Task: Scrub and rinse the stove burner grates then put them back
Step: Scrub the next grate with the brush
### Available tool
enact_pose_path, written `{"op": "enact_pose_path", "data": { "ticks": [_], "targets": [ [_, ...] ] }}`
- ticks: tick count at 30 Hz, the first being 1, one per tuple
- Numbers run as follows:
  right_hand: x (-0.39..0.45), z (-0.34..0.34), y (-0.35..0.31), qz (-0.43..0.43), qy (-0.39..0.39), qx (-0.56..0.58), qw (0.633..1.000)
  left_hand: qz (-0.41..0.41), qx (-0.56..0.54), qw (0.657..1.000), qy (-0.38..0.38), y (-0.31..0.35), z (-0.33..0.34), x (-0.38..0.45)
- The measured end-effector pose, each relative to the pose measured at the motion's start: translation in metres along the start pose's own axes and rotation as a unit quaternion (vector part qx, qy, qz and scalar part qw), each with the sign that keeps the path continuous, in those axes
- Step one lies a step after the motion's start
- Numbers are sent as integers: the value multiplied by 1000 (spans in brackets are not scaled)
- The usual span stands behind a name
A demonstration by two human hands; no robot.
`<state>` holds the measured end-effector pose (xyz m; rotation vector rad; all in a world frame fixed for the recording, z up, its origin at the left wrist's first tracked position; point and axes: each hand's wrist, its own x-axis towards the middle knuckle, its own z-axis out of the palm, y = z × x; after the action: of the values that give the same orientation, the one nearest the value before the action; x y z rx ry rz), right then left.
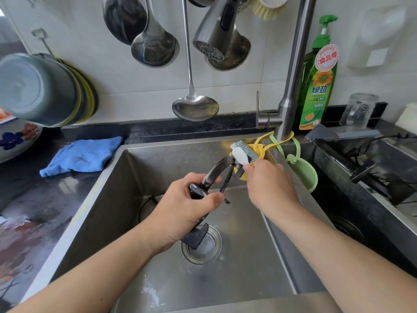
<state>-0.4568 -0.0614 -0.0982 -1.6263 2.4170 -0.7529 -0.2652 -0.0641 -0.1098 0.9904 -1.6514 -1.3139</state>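
Observation:
Over the steel sink [117, 199], my left hand [187, 211] grips a black burner grate [217, 169], its ring tilted up and one foot hanging near the drain [201, 245]. My right hand [270, 186] pinches a foamy scrubbing sponge [244, 152] with a grey scouring face, pressed against the grate's far upper end. A second dark ring [146, 204] lies on the sink floor, mostly hidden behind my left hand.
The faucet head [214, 35] hangs above, with no water running. A green dish soap bottle [316, 86] stands at the back right; yellow and green holders [302, 168] hang on the faucet. A blue cloth [83, 157] lies left. Stove [372, 168] at right.

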Motion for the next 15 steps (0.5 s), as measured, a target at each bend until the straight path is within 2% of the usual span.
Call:
{"op": "enact_pose_path", "data": {
  "ticks": [5,10,12,15],
  "targets": [
    [4,0,3,8,-9,-1,1000,-1,25,1000,-8,-2,-2,0],
    [-3,7,-7,12,-53,31,998,-19,-43,999,-9,-1,-5,0],
    [-4,12,-10,19,-88,119,989,-27,-77,997,-16,-1,-9,0],
    [-1,12,-10,61,-145,298,941,-26,-99,994,-31,1,-13,0]
  ]
}}
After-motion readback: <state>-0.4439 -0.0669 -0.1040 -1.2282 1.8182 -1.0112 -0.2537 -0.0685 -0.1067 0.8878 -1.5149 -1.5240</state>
